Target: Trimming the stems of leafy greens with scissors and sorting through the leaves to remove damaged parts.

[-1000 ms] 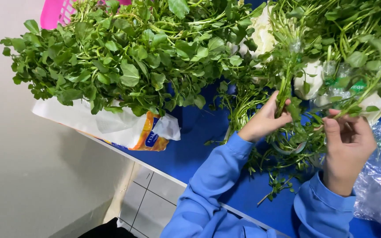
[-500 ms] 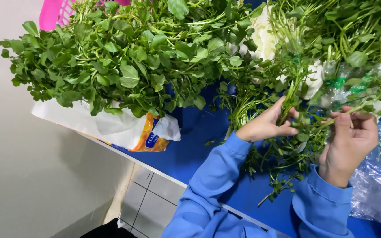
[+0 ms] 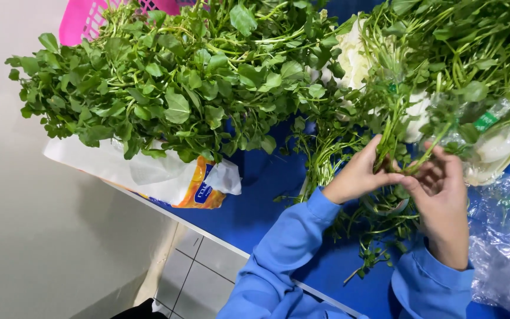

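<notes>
1. A person in blue sleeves [image 3: 293, 254] works at a blue table [image 3: 267, 195], both hands meeting over a loose scatter of leafy green stems [image 3: 379, 218].
2. The left hand [image 3: 358, 174] has its fingers closed in a pinch on a small bunch of green stems [image 3: 394, 133], which rises upright from the fingertips, leaves at the top.
3. The right hand [image 3: 444, 201] sits just beside the left, its fingers curled and its fingertips pinching the lower ends of the same bunch, so that both hands grip it at one spot.
4. The held bunch stands at the middle right of the view, above the table and in front of a heap of greens lying in clear plastic wrapping [image 3: 491, 130].
5. A large pile of watercress-like greens [image 3: 172, 88] spreads over the left half of the table and rests partly on a white and orange plastic bag [image 3: 166, 180] at the table's edge.
6. A pink plastic basket [image 3: 81, 23] shows behind that pile, at the top left.
7. White pieces, perhaps paper or cabbage, show between the two heaps [image 3: 352, 59]; which of the two cannot be told.
8. Crumpled clear plastic [image 3: 500, 236] lies on the table to the right of the right hand.
9. A tiled floor [image 3: 202, 266] is visible below the table's edge.
</notes>
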